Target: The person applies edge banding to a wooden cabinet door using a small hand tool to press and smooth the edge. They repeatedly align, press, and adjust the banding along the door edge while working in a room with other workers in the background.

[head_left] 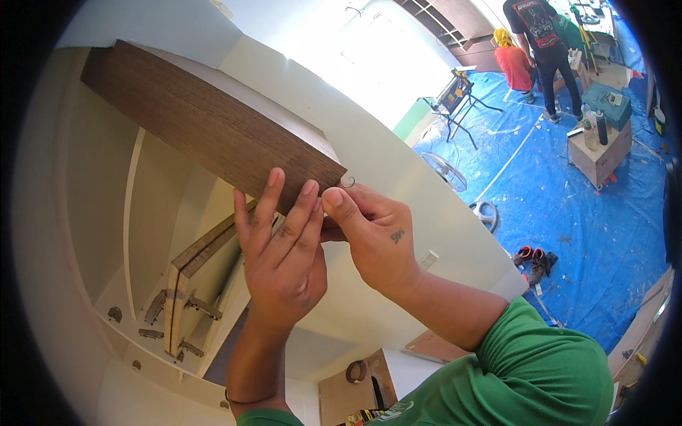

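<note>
Just the head view here, and the star of it is a long brown panel (213, 128) running diagonally from the upper left down to the person's hands near the middle. Looks pretty nice tbh: dark wood-look face, fine streaky grain going along its length, one even colour with a slight sheen. The long edges look a bit bowed, but the fisheye bends straight lines, so don't read much into that. The near end finishes in a sharp corner, and a thin dark curl (352, 183) sticks out right beside it.

The left hand (285, 263) has its fingers long and slightly spread against the face near that end. Its thumb is hidden, so no way to tell if it's actually clamping the panel. The right hand (383, 238) is at the very end, thumb tip right up by the left fingertips, other fingers bent behind. Can't tell whether it's pinching the panel, the curl or nothing.

The panel sits in front of a pale open cabinet (103, 170). Below it there's a pair of boards (206, 277) standing on edge with metal hinges (202, 307) around them. Over on the right, a blue tarp (490, 156) covers the floor, with two co-workers (543, 42) at the far end and a wooden box (600, 160) holding bottles closer in.
</note>
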